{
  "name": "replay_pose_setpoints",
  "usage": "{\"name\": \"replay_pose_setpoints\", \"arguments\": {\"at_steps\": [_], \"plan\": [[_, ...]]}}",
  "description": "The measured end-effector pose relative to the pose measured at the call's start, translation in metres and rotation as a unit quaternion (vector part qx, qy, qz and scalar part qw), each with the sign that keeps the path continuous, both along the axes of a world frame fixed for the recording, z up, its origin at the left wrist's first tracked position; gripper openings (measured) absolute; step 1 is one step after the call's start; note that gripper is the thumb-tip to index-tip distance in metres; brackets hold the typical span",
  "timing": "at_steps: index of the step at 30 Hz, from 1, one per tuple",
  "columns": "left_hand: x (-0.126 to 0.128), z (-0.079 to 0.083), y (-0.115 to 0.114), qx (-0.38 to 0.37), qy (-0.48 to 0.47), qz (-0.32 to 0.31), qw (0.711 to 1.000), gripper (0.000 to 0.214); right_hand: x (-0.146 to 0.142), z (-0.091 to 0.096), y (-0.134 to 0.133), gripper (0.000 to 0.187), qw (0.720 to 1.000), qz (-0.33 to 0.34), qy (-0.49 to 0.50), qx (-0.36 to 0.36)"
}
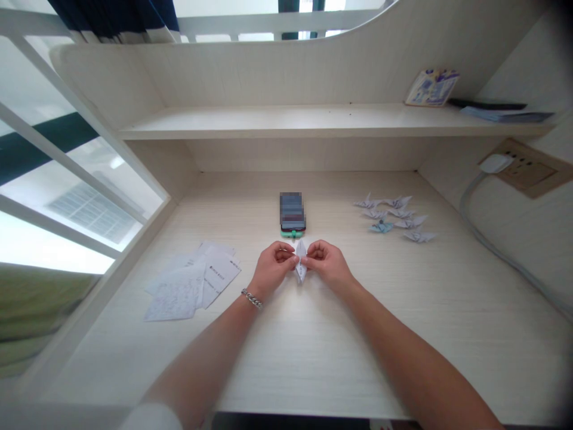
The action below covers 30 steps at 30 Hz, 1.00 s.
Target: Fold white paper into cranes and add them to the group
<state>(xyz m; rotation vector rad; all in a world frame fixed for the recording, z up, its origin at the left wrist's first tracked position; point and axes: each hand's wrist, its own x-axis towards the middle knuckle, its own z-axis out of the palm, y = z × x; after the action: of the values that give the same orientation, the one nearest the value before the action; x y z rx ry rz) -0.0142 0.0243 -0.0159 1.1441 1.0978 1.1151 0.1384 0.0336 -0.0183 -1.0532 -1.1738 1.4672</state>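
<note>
Left hand (274,264) and right hand (326,263) pinch part-folded paper (301,266), mid-crease. Crease likely needs even fingertip pressure. Cranes (394,218) lie right.

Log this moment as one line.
left hand and right hand: both pinching folded paper | behind: phone | left side: sheets | right side: cranes | surface: desk

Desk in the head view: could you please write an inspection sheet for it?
Surface: pale wooden desk.
Things in hand: small white folded paper.
Clutter: loose paper sheets at left; phone behind the folded paper; paper cranes at right.
Hands: left hand and right hand both pinch the folded paper.
Cables: grey cable from a wall plug along the right side.
Surroundings: shelf above with booklet; window at left.
</note>
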Motion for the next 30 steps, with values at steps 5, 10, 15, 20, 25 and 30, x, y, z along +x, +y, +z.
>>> {"name": "replay_pose_setpoints", "arguments": {"at_steps": [5,10,15,20,25,30], "plan": [[0.0008,-0.0014,-0.0008,0.016,0.01,0.008,1.0,0.028,-0.0005,-0.0025,0.0002,0.032,1.0,0.01,-0.005,-0.017],[0.0055,-0.0028,-0.0033,0.034,0.021,0.024,0.999,0.03,-0.0017,-0.0049,0.001,0.033,0.999,-0.011,-0.031,0.018],[0.0052,-0.0023,-0.0026,0.039,0.012,0.033,0.999,0.033,-0.0016,-0.0003,0.0005,0.032,1.0,-0.002,-0.006,0.0],[0.004,-0.0015,-0.0012,0.018,-0.001,0.042,0.999,0.036,-0.0016,0.0031,-0.0001,0.031,1.0,0.017,0.009,-0.021],[0.0041,-0.0035,-0.0007,0.025,-0.005,0.064,0.998,0.036,-0.0022,-0.0011,0.0008,0.033,1.0,0.004,0.015,-0.019],[0.005,-0.0039,-0.0016,0.033,-0.01,0.07,0.997,0.035,-0.0025,-0.0034,0.0015,0.029,1.0,-0.002,0.015,0.002]]}}
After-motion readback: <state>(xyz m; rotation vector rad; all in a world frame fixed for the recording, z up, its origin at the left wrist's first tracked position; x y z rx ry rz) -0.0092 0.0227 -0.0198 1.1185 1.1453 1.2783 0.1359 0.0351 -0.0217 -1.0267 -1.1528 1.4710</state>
